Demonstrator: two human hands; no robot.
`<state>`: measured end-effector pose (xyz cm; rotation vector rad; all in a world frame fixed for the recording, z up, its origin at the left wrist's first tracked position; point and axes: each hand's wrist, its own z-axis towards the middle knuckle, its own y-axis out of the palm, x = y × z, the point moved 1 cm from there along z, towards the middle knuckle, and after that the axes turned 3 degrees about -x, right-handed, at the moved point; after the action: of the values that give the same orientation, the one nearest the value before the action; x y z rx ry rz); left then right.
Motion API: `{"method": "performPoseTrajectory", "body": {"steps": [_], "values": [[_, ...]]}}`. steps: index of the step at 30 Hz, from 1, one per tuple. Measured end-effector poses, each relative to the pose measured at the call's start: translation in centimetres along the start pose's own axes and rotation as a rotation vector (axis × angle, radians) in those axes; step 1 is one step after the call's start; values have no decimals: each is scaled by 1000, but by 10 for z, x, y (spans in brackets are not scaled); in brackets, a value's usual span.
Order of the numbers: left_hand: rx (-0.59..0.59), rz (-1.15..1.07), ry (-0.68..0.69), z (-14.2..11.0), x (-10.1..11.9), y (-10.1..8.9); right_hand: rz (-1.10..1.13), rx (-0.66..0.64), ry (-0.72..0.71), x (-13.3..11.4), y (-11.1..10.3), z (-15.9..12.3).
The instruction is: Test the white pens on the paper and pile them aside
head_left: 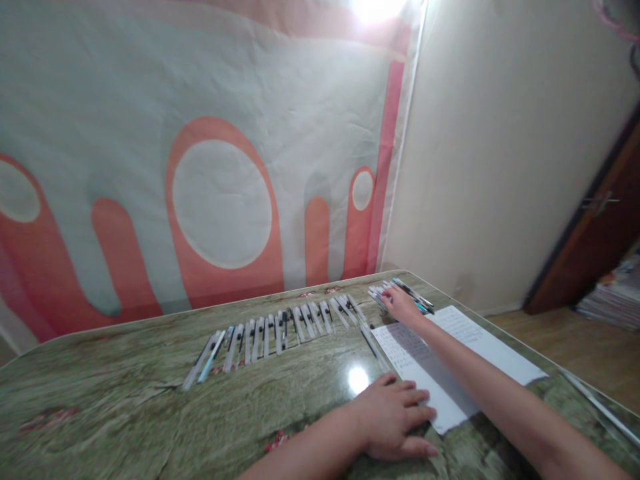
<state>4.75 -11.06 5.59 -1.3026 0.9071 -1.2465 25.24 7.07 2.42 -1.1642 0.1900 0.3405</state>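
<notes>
My left hand (395,417) lies palm down on the table with its fingers spread, their tips on the edge of a written sheet of paper (450,393). Farther off, my right hand (401,305) bends over a bunch of pens (414,293) at the table's far right. Its fingers are drawn together on the pens; what they grip is too small to make out. A long row of pens and clear pen barrels (265,337) stretches to the left, with a light blue pen (211,357) near its end. One dark pen (369,339) lies beside the paper.
The green marble-patterned table (125,413) meets a wall hanging with orange shapes (225,280) at the back. A second part of the written paper (480,343) extends under my right forearm. A thin whitish strip (600,403) lies along the right edge. Beyond stands a brown door (590,247).
</notes>
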Motion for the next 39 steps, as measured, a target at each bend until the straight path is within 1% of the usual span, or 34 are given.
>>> {"method": "performPoseTrajectory", "body": {"steps": [1,2,3,6,9,12,14,17,20,22,24,27,29,32,34,39], "values": [[5,7,2,0,0,1,79,-67,-70,-8,3,-6],[9,13,5,1,0,1,147,-117,-110,-14,7,-14],[12,19,10,1,1,2,196,-136,-119,-19,10,-21],[14,31,33,2,3,1,230,-98,-84,-25,19,-41],[4,32,53,4,8,0,175,-64,-61,-22,20,-51],[-8,19,73,5,13,0,136,-130,-38,-17,15,-49],[-11,9,82,5,17,0,158,-159,-21,-18,11,-44],[-2,2,89,4,19,1,242,-102,-44,-26,11,-38],[9,-11,99,5,17,2,329,-49,-84,-33,17,-38],[23,-33,95,5,12,1,368,-39,-105,-35,20,-41],[59,-59,41,6,1,1,394,-36,-125,-35,21,-45],[161,-56,-141,3,-22,-1,412,-32,-148,-35,18,-48],[201,-4,-224,-1,-38,-1,407,-30,-165,-37,15,-50],[168,66,-259,-9,-57,1,399,-43,-176,-41,13,-53],[150,84,-267,-12,-64,2,399,-47,-177,-44,11,-55],[158,75,-276,-14,-68,1,383,-28,-202,-48,8,-57]]}}
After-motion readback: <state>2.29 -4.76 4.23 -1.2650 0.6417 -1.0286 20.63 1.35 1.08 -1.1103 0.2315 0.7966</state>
